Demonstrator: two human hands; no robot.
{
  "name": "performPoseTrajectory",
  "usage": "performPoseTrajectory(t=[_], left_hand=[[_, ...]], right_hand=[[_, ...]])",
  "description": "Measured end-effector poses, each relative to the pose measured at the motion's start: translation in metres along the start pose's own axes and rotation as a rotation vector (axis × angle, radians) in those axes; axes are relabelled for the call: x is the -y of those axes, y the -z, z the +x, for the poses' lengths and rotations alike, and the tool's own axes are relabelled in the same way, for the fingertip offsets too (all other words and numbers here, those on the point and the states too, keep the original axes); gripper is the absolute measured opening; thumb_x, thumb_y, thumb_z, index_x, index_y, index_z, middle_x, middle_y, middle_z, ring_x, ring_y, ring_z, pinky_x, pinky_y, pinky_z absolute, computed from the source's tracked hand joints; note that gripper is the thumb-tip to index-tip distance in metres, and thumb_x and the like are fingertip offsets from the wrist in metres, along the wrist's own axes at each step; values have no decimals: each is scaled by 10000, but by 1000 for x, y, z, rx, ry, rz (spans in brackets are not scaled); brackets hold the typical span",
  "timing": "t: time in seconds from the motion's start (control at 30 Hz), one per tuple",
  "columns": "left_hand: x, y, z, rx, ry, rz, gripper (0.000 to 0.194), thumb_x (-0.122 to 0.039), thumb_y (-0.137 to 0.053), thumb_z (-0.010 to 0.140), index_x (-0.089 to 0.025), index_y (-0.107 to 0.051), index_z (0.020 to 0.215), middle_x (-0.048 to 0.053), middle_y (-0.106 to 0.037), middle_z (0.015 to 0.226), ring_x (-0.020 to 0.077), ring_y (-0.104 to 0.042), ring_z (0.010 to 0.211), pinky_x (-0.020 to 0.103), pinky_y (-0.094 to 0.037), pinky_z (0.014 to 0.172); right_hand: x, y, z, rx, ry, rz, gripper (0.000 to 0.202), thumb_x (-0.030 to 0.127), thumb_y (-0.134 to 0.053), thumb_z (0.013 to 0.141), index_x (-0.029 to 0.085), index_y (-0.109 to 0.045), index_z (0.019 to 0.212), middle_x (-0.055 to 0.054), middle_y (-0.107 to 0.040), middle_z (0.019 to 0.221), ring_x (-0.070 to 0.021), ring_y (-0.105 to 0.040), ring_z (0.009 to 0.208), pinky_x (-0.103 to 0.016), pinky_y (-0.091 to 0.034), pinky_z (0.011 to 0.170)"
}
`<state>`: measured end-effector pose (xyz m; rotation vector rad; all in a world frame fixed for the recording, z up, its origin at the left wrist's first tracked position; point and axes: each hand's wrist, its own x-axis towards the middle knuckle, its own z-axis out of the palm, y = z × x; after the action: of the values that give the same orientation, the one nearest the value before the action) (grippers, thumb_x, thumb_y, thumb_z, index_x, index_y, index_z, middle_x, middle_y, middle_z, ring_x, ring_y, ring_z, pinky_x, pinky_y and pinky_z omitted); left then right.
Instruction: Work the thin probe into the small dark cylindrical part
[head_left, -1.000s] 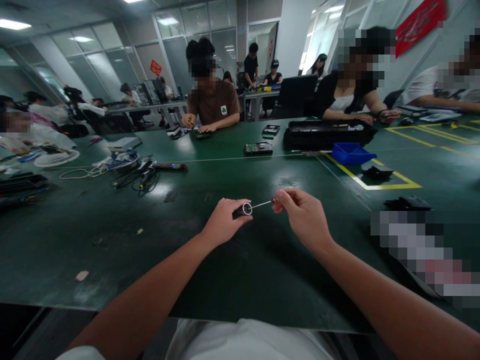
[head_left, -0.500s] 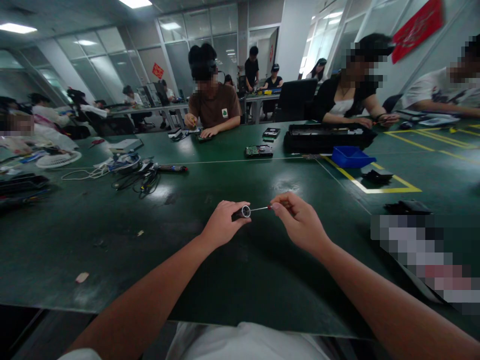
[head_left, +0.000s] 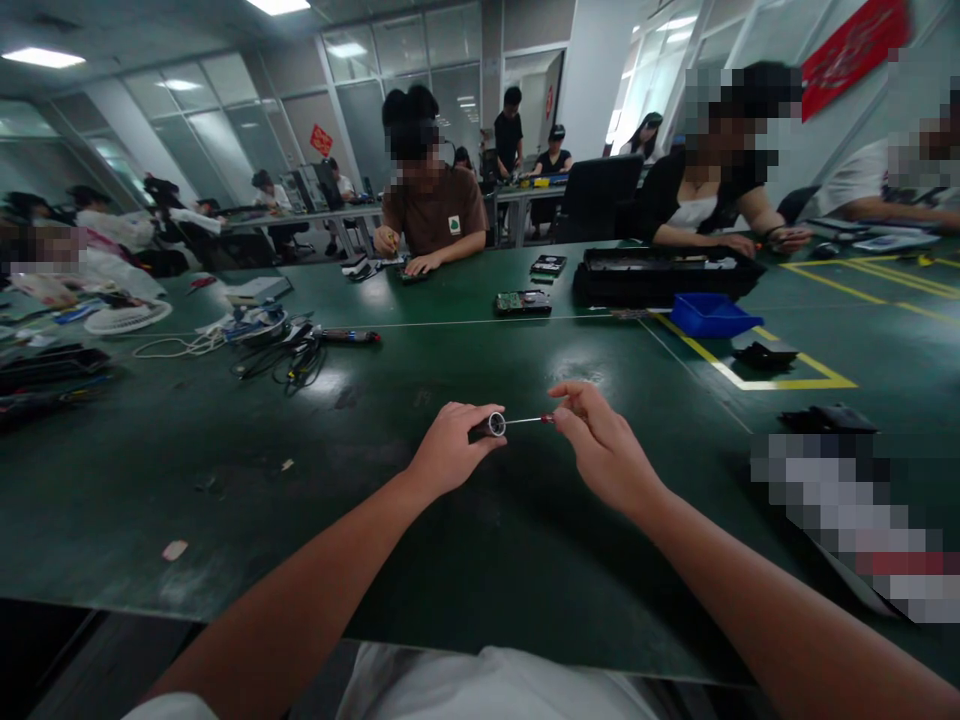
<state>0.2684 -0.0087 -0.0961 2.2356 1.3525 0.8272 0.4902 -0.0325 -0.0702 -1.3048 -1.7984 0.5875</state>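
My left hand (head_left: pixel 450 447) is closed around a small dark cylindrical part (head_left: pixel 493 425) with a pale ring at its end, held above the green table (head_left: pixel 420 560). In my right hand (head_left: pixel 600 440) is a thin screwdriver (head_left: pixel 529 420) with a red handle, pinched between thumb and fingers. Its metal shaft points left and its tip meets the ringed end of the part. Whether the tip sits inside the part is too small to tell.
Beyond my hands lie circuit-board drives (head_left: pixel 523 302), a long black housing (head_left: pixel 667 277), a blue tray (head_left: pixel 712 316) and black pieces. Tangled cables (head_left: pixel 300 355) are at the left. A person in a brown shirt (head_left: pixel 437 210) works across the table.
The fingers of my right hand have shifted on the screwdriver handle, and the index finger is lifted a little more. My left hand keeps its hold. The whole view has shifted slightly.
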Motion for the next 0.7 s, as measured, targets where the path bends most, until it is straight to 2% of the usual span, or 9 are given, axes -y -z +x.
performPoseTrajectory(t=[0.13,0.3,0.47,0.6,0.7], left_hand=[[1,-2,-1,5,-20,2,401,-320,-721,859,-282,-644,1250,18,-690,1111,220,-576,1042,396,-434,956],[3,-3,0,-2,-5,-2,411,-318,-719,860,-277,-637,1261,26,-685,1143,231,-568,1074,399,-435,948],[0,-3,0,12,-12,-1,403,-311,-729,850,-264,-648,1242,25,-694,1109,225,-577,1048,398,-424,978],[0,-5,0,24,-15,-1,407,-305,-732,848,-263,-646,1244,29,-693,1104,226,-575,1042,394,-423,962],[2,-4,0,19,-13,-2,404,-307,-726,853,-271,-645,1248,27,-693,1089,225,-576,1032,390,-424,942]], right_hand=[[0,1,1,5,-81,-21,303,445,-388,993,230,-584,1078,-19,-624,724,-209,-600,645,-332,-420,594],[0,-1,2,-48,-27,84,245,359,-470,957,228,-540,1152,-55,-671,887,-222,-639,786,-352,-475,694],[-1,-1,3,-31,-83,-14,344,459,-387,991,230,-644,979,-22,-625,720,-202,-589,633,-336,-419,600],[-6,-3,3,-63,-30,63,271,391,-435,976,223,-546,1158,-23,-631,807,-203,-605,720,-335,-452,663],[-8,-4,3,-42,-18,118,247,353,-441,969,229,-517,1168,-32,-636,882,-200,-614,779,-337,-463,708]])
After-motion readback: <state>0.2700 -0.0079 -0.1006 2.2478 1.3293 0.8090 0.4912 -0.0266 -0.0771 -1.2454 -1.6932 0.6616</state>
